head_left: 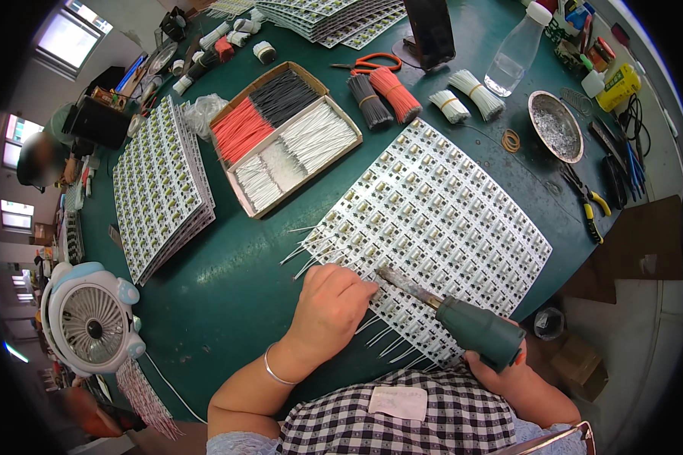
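Observation:
A white circuit board panel (463, 205), covered in rows of small components, lies at an angle on the table in front of me. My left hand (328, 307) is closed in a pinch at its near left edge; whatever the fingertips hold is too small to make out. My right hand (501, 370) grips a green soldering gun (474, 331), its metal tip resting at or just over the panel close to my left fingertips. Thin white wires (387, 345) stick out from the panel's near left edge on both sides of my left hand.
A cardboard box (243, 186) of red, black and white wires lies beyond the panel. Stacked boards (163, 189) and a fan (91, 322) stand left. Wire bundles (395, 95), red-handled scissors (372, 64), a metal bowl (555, 125), pliers (587, 199) and a bottle (516, 53) surround the far side.

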Demonstrator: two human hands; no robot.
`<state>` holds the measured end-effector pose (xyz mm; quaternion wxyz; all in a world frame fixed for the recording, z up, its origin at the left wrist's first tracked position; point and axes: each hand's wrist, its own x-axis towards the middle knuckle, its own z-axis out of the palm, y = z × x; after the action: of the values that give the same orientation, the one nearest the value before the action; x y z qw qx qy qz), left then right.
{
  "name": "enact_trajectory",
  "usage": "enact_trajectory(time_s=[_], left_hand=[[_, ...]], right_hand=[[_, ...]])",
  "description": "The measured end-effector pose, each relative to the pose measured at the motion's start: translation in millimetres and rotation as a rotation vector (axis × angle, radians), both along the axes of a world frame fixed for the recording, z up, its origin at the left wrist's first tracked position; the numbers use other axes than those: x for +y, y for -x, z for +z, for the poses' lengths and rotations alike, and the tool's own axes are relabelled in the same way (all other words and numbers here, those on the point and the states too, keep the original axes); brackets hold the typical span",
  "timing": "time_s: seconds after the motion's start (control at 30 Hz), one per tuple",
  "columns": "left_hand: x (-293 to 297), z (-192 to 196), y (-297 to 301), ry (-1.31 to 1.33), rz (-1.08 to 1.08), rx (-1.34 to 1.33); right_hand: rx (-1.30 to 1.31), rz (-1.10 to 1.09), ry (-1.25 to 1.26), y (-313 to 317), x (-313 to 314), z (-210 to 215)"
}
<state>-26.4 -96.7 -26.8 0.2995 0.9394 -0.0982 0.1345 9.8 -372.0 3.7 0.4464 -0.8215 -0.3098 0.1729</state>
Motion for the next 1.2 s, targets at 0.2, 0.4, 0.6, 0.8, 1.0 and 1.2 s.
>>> enact_trajectory(time_s=[0.2,0.4,0.6,0.8,1.0,1.2], left_hand=[[0,0,-1,-0.001,-0.002,0.008],[1,0,0,-0.01,0.0,0.013],[-2,2,-2,-0.036,0.02,-0.003],[-6,7,0,-0.149,0.078,-0.083],[-8,3,2,-0.127,0.053,-0.098],[-7,0,2,-0.11,0.027,-0.093]], right_hand=[[-0.213,0.095,0.011,-4,2,-1],[-0.045,0.011,-0.002,11,-13,-14],[0.464,-0.186,-0.298,17,-19,5],[0.386,-0.273,-0.203,21,-17,25],[0.209,-0.091,-0.008,25,-25,13],[0.376,-0.202,-0.034,22,-15,16]])
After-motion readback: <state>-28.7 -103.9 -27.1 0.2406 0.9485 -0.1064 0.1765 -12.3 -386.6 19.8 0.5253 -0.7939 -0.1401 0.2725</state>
